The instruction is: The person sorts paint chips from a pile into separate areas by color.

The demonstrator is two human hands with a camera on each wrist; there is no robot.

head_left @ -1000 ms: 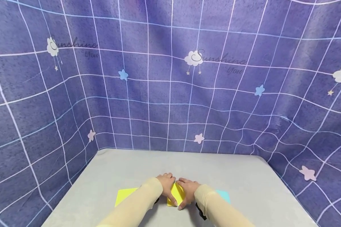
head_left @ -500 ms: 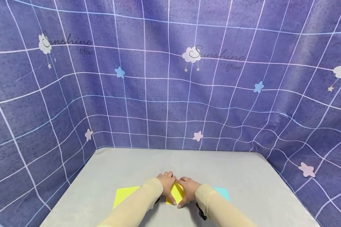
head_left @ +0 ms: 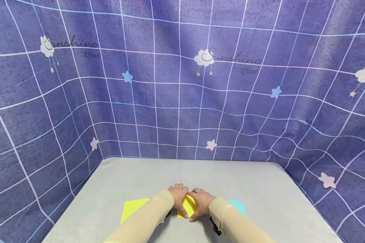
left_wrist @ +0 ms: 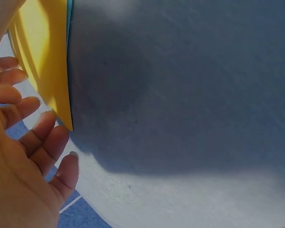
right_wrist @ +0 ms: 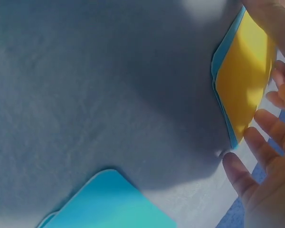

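Observation:
Both hands are around a yellow sheet (head_left: 188, 206) on the table. A blue sheet (right_wrist: 222, 56) lies under it, its edge showing along one side in the right wrist view. My left hand (head_left: 177, 199) touches the left part of the yellow sheet, thumb toward the near edge. In the left wrist view the left hand's loosely bent fingers (left_wrist: 52, 145) lie along the sheet's border. My right hand (head_left: 203, 202) mirrors this on the right, its fingertips (right_wrist: 236, 166) spread beside the far corner. The two thumb tips almost meet at the near edge.
Partly behind the left forearm lies another yellow sheet (head_left: 133, 208). Turquoise sheets (right_wrist: 111, 202) with rounded corners lie to the right, with one edge peeking out beneath the top one. A blue gridded curtain (head_left: 182, 84) surrounds the grey table (head_left: 158, 173) behind and at both sides.
The head view has shifted slightly, so the scene sits a little higher and further left. Both hands stay around the yellow sheet in nearly the same pose.

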